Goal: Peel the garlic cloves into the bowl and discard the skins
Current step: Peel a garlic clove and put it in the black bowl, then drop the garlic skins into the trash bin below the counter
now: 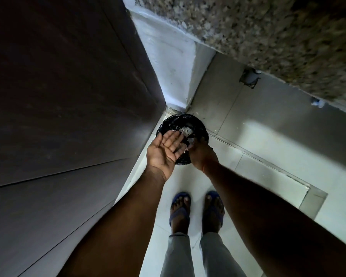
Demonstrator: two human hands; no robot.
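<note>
A small round bin lined with a black bag [198,124] stands on the floor in the corner, with pale garlic skins [186,130] lying inside it. My left hand [165,149] is held over the bin's near rim, palm up, fingers straight and spread, a few skin flecks by its fingertips. My right hand [201,153] hovers beside it over the bin, back of the hand toward me, fingers pointing down and touching the left fingertips; whether it holds skins is hidden. No bowl or garlic cloves are in view.
A dark cabinet door [68,96] rises on the left. A speckled granite counter edge [268,37] overhangs at the upper right. My feet in blue sandals [196,208] stand on pale floor tiles [258,140] just behind the bin.
</note>
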